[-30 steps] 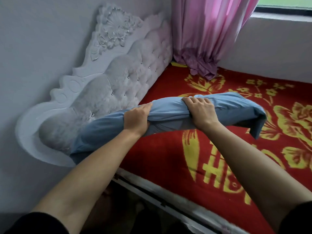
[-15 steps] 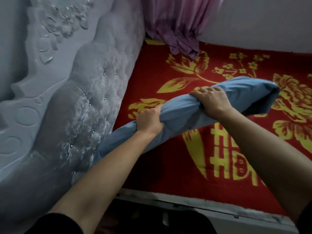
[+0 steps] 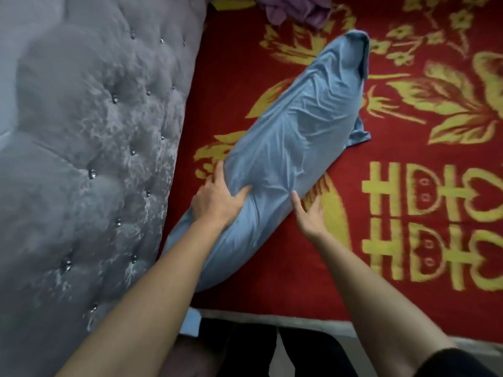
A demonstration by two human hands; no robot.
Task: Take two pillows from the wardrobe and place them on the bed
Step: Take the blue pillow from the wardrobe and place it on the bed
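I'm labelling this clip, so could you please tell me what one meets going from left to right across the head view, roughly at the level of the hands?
Grey tufted headboard → left hand gripping the blue pillow → right hand, open at the pillow's edge → red blanket with yellow characters.

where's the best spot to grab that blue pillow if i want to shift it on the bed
Take the blue pillow at its narrow middle, a hand on each long edge, coming from the foot-side edge of the bed. It lies diagonally and is soft, so a grip at one end would probably let it sag.
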